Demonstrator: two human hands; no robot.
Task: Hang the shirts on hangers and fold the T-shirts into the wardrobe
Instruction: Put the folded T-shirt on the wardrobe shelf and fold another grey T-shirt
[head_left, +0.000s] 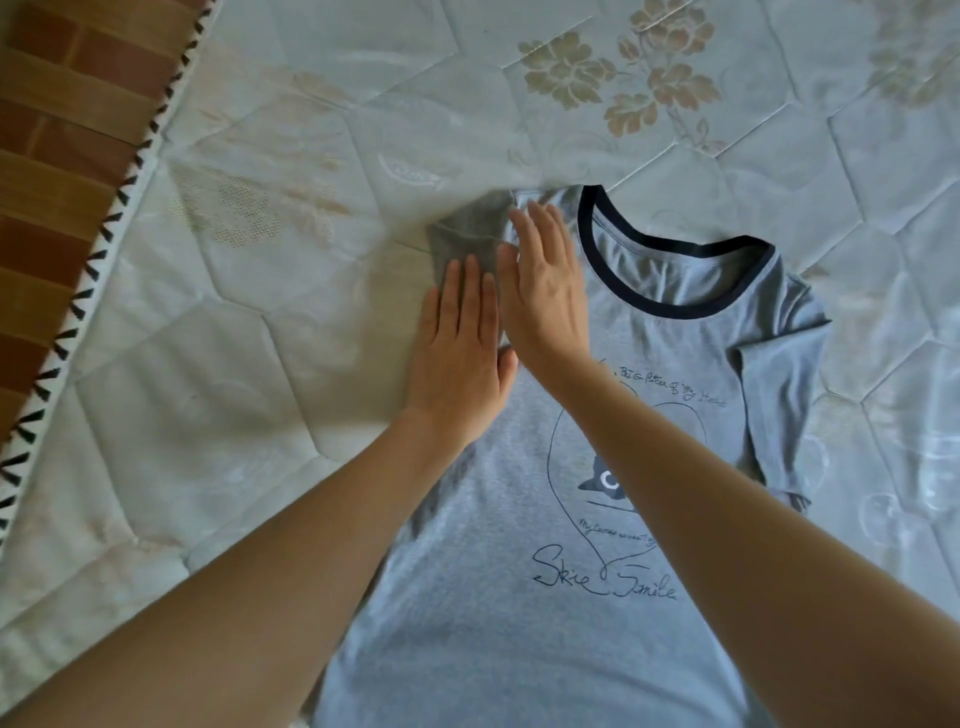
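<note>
The pale quilted mattress with faded flower print (675, 130) fills the room's middle, its black-stitched edge (104, 244) along the left beside a brick-patterned floor (57, 130). On it lies the grey T-shirt with a navy collar (493, 597), chest print up. The left hand (457, 353) and right hand (545, 291), fingers straight and gripping nothing, press flat on the near sleeve (467, 234). I'd worry the far sleeve, already bunched, stays crooked. Bare mattress surrounds the shirt on both sides.
</note>
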